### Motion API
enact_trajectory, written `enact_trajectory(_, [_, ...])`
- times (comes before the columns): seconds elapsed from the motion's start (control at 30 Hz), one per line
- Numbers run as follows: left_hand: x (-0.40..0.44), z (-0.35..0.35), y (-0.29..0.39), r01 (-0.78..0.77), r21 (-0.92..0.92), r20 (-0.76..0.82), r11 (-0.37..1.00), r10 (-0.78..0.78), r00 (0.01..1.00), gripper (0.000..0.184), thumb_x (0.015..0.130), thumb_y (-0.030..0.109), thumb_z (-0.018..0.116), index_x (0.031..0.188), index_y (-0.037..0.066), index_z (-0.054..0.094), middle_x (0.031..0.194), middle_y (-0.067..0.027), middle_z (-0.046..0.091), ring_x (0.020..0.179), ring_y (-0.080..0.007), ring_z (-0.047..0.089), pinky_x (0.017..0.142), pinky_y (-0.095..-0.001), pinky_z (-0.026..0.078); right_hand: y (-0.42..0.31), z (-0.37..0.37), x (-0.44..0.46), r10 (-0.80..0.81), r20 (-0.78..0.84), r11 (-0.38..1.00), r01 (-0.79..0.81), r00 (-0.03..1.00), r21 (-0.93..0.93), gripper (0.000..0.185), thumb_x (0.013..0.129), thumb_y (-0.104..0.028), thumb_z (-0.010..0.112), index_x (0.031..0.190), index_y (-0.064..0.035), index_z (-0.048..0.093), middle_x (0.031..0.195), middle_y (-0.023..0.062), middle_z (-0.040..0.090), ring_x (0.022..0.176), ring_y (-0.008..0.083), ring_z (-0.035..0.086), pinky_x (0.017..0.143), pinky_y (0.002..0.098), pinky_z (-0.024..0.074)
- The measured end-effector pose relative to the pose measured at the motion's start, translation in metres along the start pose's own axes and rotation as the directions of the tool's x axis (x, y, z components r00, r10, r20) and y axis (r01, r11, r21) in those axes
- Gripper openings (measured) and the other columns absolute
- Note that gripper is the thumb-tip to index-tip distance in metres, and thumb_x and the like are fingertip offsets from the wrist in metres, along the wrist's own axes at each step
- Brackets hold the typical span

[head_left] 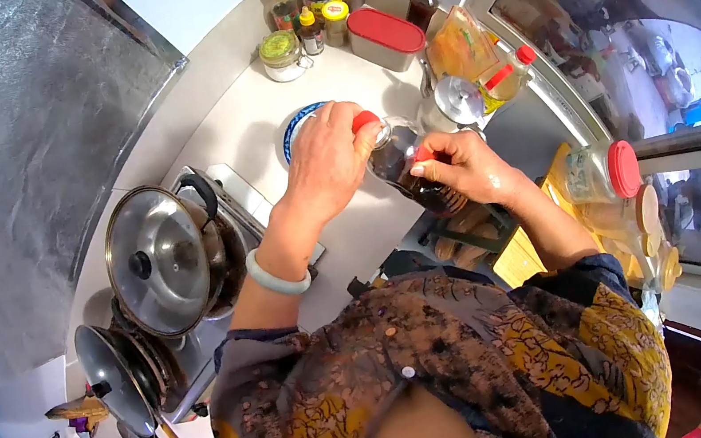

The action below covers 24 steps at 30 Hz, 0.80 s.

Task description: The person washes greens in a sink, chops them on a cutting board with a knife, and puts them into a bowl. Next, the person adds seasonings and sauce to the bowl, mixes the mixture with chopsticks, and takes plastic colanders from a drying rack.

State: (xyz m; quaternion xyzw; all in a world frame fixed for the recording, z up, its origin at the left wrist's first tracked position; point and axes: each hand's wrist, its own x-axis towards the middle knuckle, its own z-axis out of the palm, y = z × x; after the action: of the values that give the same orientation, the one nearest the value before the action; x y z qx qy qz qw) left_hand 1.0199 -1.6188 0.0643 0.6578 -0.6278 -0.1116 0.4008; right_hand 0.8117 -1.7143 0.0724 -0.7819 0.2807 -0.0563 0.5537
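A clear plastic jug of dark liquid [396, 159] tilts over the front of the counter, its neck pointing up and to the left. My right hand [470, 166] is closed around the jug's red handle. Fingers of my left hand [326, 158] pinch a red cap [364, 120] at the jug's mouth; whether the cap is still seated on the neck I cannot tell. Behind my left hand a bowl with a blue-and-white rim [290, 134] stands on the counter, mostly hidden.
Left is a stove with a lidded pot [161, 262]; more pans [117, 377] stand nearer. Sauce bottles [282, 4], a red-lidded box [387, 33] and a glass jar [453, 104] line the back. At right, a red-capped jar [604, 173] stands by the window.
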Motion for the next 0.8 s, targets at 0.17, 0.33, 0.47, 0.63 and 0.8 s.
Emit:
enact_trajectory(0.17, [0.003,0.005,-0.009,0.183,0.1,-0.041,0.978,-0.18,0.983,0.037,0.085,0.035,0.063,0.076,0.0,0.059,0.07,-0.0194,0.061,0.065,-0.038,0.059,0.062,-0.0464,0.046,0.0,0.007,0.01,-0.031,-0.017,0.985,0.028,0.999,-0.168,0.021,0.088,-0.02,0.068,0.089,-0.0012,0.061,0.064,0.0083,0.054,0.06,0.0123,0.046,0.057,0.0305,0.0425])
enact_trajectory(0.33, [0.007,0.015,-0.023,0.479,0.141,0.022,0.867,-0.486,0.874,0.053,0.086,0.047,0.057,0.065,-0.002,0.059,0.066,-0.0208,0.062,0.061,-0.0385,0.06,0.06,-0.0461,0.047,0.006,0.019,0.018,-0.065,-0.052,0.965,0.05,0.996,-0.256,0.022,0.087,-0.023,0.067,0.09,-0.0015,0.06,0.069,0.0166,0.059,0.06,0.0292,0.056,0.059,0.0371,0.0451])
enact_trajectory(0.47, [0.009,0.009,-0.025,0.534,0.071,0.072,0.843,-0.538,0.84,0.056,0.089,0.049,0.053,0.066,-0.001,0.061,0.065,-0.0208,0.061,0.063,-0.0368,0.06,0.061,-0.0441,0.047,0.004,0.021,0.021,-0.034,-0.057,0.958,0.017,0.998,-0.287,0.023,0.087,-0.023,0.067,0.09,-0.0017,0.06,0.071,0.0189,0.06,0.064,0.0362,0.056,0.06,0.0392,0.0457])
enact_trajectory(0.63, [0.001,0.011,-0.054,0.615,-0.45,0.023,0.647,-0.68,0.733,0.053,0.092,0.046,0.052,0.065,0.001,0.059,0.06,-0.0084,0.059,0.059,-0.0197,0.056,0.059,-0.0351,0.044,0.013,0.022,0.025,0.004,-0.041,0.956,-0.016,0.999,-0.293,0.023,0.087,-0.024,0.067,0.09,-0.0018,0.061,0.071,0.0189,0.06,0.063,0.0356,0.056,0.06,0.039,0.0457])
enact_trajectory(0.8, [-0.034,0.016,-0.067,0.604,-0.743,0.205,0.288,-0.761,0.615,0.05,0.096,0.046,0.042,0.064,0.008,0.052,0.058,-0.0003,0.045,0.054,-0.0105,0.039,0.054,-0.0253,0.031,0.026,0.028,0.033,0.093,-0.056,0.951,-0.105,0.994,-0.29,0.022,0.09,-0.021,0.066,0.09,0.0003,0.06,0.068,0.01,0.057,0.062,0.013,0.046,0.06,0.0317,0.0454])
